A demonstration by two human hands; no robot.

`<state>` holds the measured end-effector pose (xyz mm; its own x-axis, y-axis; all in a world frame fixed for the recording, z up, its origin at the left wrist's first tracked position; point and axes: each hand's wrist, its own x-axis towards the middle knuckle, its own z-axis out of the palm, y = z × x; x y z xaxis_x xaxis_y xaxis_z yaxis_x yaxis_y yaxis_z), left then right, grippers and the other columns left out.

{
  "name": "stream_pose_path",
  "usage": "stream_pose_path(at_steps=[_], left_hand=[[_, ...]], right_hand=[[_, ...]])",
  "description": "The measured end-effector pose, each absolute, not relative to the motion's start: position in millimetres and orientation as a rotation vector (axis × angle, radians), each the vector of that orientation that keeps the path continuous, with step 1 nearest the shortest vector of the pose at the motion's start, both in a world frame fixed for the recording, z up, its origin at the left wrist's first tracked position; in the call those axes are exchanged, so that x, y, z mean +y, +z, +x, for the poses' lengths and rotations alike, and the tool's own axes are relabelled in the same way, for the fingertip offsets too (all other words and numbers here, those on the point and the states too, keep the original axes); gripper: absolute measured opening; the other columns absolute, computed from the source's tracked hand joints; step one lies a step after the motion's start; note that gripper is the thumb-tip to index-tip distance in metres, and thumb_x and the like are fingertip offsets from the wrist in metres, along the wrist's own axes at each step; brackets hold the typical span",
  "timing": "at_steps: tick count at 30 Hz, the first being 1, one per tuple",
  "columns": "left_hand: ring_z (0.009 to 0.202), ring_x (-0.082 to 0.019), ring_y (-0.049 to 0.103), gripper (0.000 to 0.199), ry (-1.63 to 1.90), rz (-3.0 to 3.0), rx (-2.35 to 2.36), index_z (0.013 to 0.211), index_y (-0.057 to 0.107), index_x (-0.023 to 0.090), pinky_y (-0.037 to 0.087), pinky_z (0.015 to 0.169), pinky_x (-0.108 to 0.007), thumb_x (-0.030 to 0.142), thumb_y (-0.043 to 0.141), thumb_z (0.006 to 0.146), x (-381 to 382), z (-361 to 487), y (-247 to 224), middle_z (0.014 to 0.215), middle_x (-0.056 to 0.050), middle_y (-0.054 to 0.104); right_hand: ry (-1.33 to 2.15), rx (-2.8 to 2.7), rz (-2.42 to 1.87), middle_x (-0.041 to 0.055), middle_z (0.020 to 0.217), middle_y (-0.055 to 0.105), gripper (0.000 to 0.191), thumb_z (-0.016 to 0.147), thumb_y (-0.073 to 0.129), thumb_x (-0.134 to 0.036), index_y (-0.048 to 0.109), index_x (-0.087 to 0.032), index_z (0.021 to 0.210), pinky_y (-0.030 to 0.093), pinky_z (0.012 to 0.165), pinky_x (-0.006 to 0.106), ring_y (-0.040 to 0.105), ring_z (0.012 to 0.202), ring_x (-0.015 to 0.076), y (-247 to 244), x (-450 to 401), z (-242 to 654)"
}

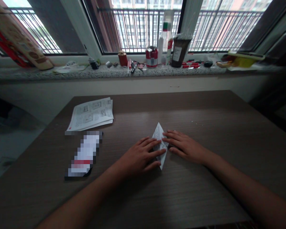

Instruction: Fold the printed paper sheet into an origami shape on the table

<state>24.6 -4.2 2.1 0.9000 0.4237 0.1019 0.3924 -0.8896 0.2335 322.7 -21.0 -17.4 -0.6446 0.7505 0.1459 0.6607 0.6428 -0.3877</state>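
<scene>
A small sheet of printed paper (159,131), folded into a narrow diamond, lies on the brown table (205,197) in front of me. One of its points faces the window and the opposite one faces me. My left hand (144,154) rests over its left and lower part, fingers spread across the paper. From the other side my right hand (184,144) touches the right edge with its fingertips, the fingers stretched out. Part of the paper's middle is hidden under the fingers.
To the left lie a stack of printed sheets (92,114) and a blurred-out phone (84,154). Behind the table, the stone windowsill (71,76) carries a red can (152,57), a dark cup (180,52), a clear bottle (160,51) and several small tools.
</scene>
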Motion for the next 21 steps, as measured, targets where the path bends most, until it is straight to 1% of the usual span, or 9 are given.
stream_pose_path(at_steps=[3, 6, 11, 15, 18, 21], left_hand=[[0.148, -0.031, 0.04, 0.05, 0.211, 2.849, 0.616, 0.155, 0.046, 0.032, 0.031, 0.123, -0.053, 0.049, 0.048, 0.108, -4.5, 24.8, 2.7, 0.161, -0.009, 0.044], [0.146, -0.031, 0.043, 0.052, 0.201, 2.822, 0.641, 0.155, 0.045, 0.029, 0.035, 0.121, -0.05, 0.05, 0.048, 0.107, -4.8, 26.2, 4.7, 0.161, -0.01, 0.045], [0.145, -0.03, 0.044, 0.055, 0.217, 2.794, 0.691, 0.154, 0.046, 0.022, 0.033, 0.123, -0.048, 0.051, 0.049, 0.107, -5.3, 27.9, 5.6, 0.159, -0.01, 0.047], [0.143, -0.03, 0.046, 0.056, 0.225, 2.794, 0.707, 0.154, 0.045, 0.02, 0.033, 0.122, -0.048, 0.052, 0.046, 0.108, -5.8, 28.6, 4.4, 0.158, -0.01, 0.049], [0.143, -0.03, 0.046, 0.056, 0.229, 2.793, 0.724, 0.155, 0.044, 0.021, 0.033, 0.123, -0.048, 0.051, 0.046, 0.108, -6.0, 29.4, 3.5, 0.158, -0.01, 0.049], [0.143, -0.03, 0.047, 0.057, 0.24, 2.792, 0.738, 0.155, 0.043, 0.019, 0.033, 0.123, -0.048, 0.051, 0.046, 0.108, -6.2, 30.5, 1.9, 0.158, -0.01, 0.049]], right_hand=[[0.41, -2.569, -1.132, 0.0008, 0.164, 0.042, 0.052, 0.107, 0.051, -0.041, 0.041, -0.037, 0.158, 0.034, 0.124, 0.055, 0.035, 0.153, 0.0271, -17.5, -21.1, 321.6], [0.384, -2.586, -1.123, 0.0024, 0.164, 0.043, 0.051, 0.108, 0.049, -0.04, 0.042, -0.034, 0.158, 0.034, 0.124, 0.055, 0.035, 0.153, 0.0269, -17.5, -20.7, 320.8], [0.334, -2.619, -1.068, 0.0044, 0.162, 0.045, 0.05, 0.108, 0.049, -0.039, 0.045, -0.03, 0.157, 0.033, 0.125, 0.055, 0.036, 0.153, 0.0267, -19.9, -19.1, 323.2], [0.336, -2.627, -1.029, 0.0037, 0.163, 0.045, 0.045, 0.106, 0.054, -0.039, 0.053, -0.03, 0.151, 0.035, 0.124, 0.056, 0.036, 0.153, 0.0275, -20.7, -18.5, 325.4], [0.329, -2.623, -1.011, 0.0021, 0.162, 0.046, 0.044, 0.107, 0.052, -0.037, 0.052, -0.031, 0.151, 0.034, 0.124, 0.057, 0.036, 0.153, 0.027, -19.5, -18.9, 324.9], [0.332, -2.613, -1.024, 0.0011, 0.158, 0.051, 0.044, 0.108, 0.051, -0.035, 0.051, -0.031, 0.151, 0.036, 0.124, 0.058, 0.04, 0.15, 0.0265, -17.9, -19.8, 323.1]])
